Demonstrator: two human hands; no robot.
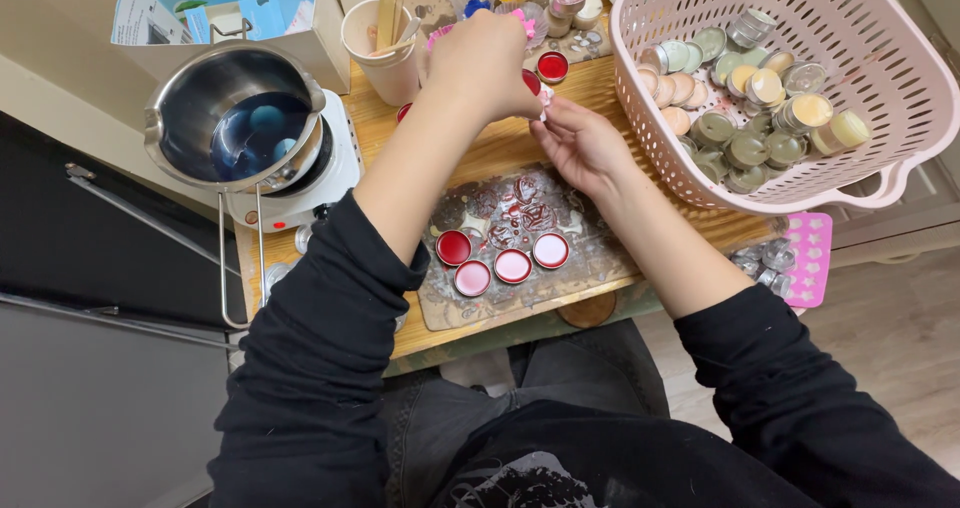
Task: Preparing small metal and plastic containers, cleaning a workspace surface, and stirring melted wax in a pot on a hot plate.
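- Your left hand (pixel 485 60), upper centre of the frame, is curled closed; what it grips is hidden.
- Your right hand (pixel 580 143) pinches a small pale piece (pixel 545 98) beside it.
- Four filled red tins (pixel 500 258) sit on the stained mat (pixel 590 253) below.

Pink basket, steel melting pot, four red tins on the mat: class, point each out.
pink basket (pixel 905 73), head view, bare right wall.
steel melting pot (pixel 190 98), head view, inner wall.
four red tins (pixel 513 266), head view, third tin's filling.

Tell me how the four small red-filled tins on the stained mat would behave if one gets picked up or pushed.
The four red-filled tins look small and shallow, so probably light. They sit flat and lidless on the stained mat, so tipping seems unlikely, but a tilt might spill or smear the fill if it is soft. Their metal rims may be slippery.
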